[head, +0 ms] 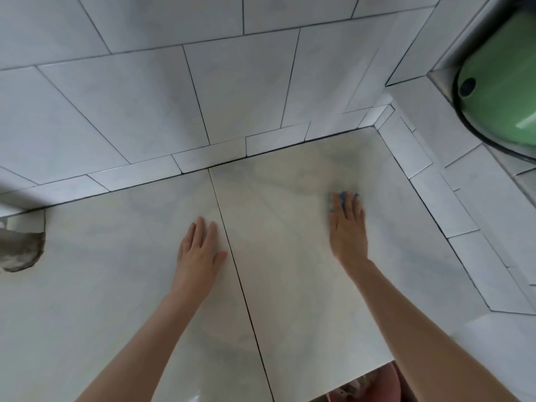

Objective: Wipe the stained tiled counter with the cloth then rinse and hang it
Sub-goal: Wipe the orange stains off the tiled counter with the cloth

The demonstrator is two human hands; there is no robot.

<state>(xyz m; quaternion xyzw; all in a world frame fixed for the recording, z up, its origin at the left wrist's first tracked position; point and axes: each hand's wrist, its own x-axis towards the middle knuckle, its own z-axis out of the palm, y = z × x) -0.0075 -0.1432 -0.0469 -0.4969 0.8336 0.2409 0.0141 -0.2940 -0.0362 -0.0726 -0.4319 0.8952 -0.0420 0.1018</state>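
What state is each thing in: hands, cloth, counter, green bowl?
left hand: flat on the counter, holding nothing.
right hand: straight fingers pressing the cloth down.
cloth: blue, mostly hidden under the fingers.
counter: greyish smudge near its far corner.
green bowl: partly in view, contents unseen.

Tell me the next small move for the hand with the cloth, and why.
Probably slide the right hand, with the blue cloth pressed under its fingers, a little farther toward the back wall: a grey smear shows on the counter just beyond the cloth. The left hand lies flat on the counter as a brace.
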